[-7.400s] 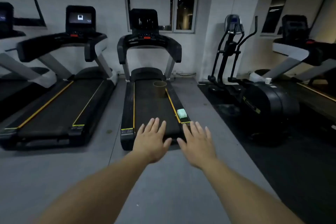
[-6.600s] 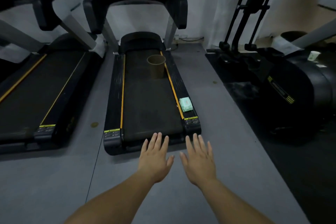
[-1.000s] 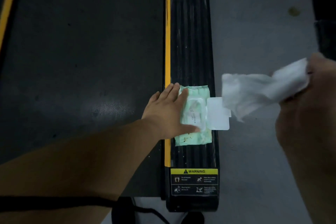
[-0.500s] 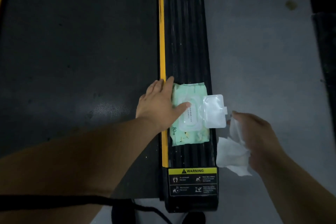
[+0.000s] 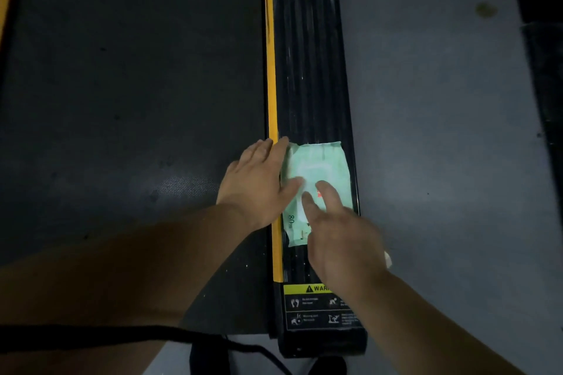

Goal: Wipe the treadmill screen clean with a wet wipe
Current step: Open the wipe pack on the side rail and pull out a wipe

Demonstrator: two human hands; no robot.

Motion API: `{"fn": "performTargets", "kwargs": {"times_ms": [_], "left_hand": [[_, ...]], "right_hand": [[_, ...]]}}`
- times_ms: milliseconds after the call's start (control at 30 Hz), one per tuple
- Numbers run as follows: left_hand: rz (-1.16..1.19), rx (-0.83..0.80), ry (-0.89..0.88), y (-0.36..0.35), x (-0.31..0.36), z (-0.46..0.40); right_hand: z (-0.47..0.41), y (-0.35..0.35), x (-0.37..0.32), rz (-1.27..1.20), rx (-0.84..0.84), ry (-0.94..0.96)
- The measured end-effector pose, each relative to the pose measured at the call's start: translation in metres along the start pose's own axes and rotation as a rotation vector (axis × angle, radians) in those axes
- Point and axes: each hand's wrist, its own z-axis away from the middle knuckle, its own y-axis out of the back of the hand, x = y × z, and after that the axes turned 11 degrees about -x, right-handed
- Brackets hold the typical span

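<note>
Both hands (image 5: 259, 183) (image 5: 338, 237) press pack (image 5: 323, 161) marked "80"; label (image 5: 307, 288) perhaps "WARNING".

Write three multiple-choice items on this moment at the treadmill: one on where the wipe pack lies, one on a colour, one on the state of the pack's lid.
1. Where does the wipe pack lie?
A. On the running belt
B. On the black side rail
C. On the grey floor

2. What colour is the stripe between belt and side rail?
A. Yellow
B. Red
C. White

3. How is the pack's lid?
A. Flipped open to the right
B. Torn off
C. Down flat under the fingers

Answers: 1 B, the pack sits on the ribbed rail right of the stripe. 2 A, the line is plainly yellow. 3 C, the right hand presses two fingers on the pack's top and no flap sticks out, while the left hand steadies its edge.
</note>
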Motion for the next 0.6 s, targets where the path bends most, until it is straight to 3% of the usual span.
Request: {"fn": "performTargets", "kwargs": {"times_ms": [167,300,400,467,500,600], "left_hand": [[-0.055,-0.122,0.132,0.0,0.01,-0.004],[0.023,-0.109,0.082,0.022,0.017,-0.004],[0.475,0.003,0.036,0.039,0.035,0.002],[0.896,-0.163,0.066,0.053,0.051,0.009],[0.996,-0.293,0.066,0.06,0.058,0.012],[1.07,-0.502,0.014,0.078,0.065,0.019]], "right_hand": [[-0.001,0.005,0.012,-0.459,0.187,0.081],[-0.003,0.029,0.02,-1.278,0.35,-0.144],[-0.009,0.052,0.029,-1.601,0.425,-0.205],[-0.01,0.066,0.031,-1.68,0.414,-0.174],[-0.009,0.073,0.031,-1.691,0.396,-0.147],[-0.004,0.09,0.029,-1.706,0.352,-0.079]]}}
